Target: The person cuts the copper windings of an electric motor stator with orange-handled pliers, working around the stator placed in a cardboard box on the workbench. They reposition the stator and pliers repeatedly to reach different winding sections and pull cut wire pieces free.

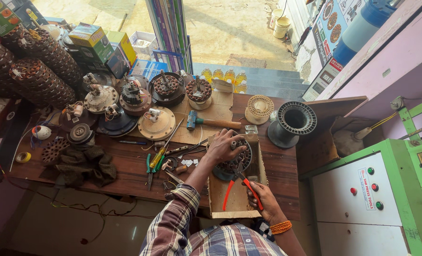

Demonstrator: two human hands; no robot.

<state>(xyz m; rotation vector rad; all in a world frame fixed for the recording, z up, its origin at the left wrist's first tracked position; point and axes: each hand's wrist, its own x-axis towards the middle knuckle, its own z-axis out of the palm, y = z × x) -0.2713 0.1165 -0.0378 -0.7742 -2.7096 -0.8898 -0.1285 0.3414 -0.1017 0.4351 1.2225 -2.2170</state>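
Red-handled pliers [242,182] in right hand [263,199], nose toward stator [232,161]

The workbench [125,170] is dark wood, worn and matt. The tray [234,201] is pale raw wood, rough-sawn. The stator [232,161] under the left hand [223,147] shows dull grey metal with matt windings. The pliers [242,182] in the right hand [263,196] have glossy red plastic grips and dark metal jaws. The hammer [211,122] has a bare wooden handle and a blue-painted metal head. The rag [85,163] is coarse, soiled dark cloth. The large spool [291,122] is matt grey plastic. The cabinet [362,204] is painted sheet metal, smooth and semi-gloss.
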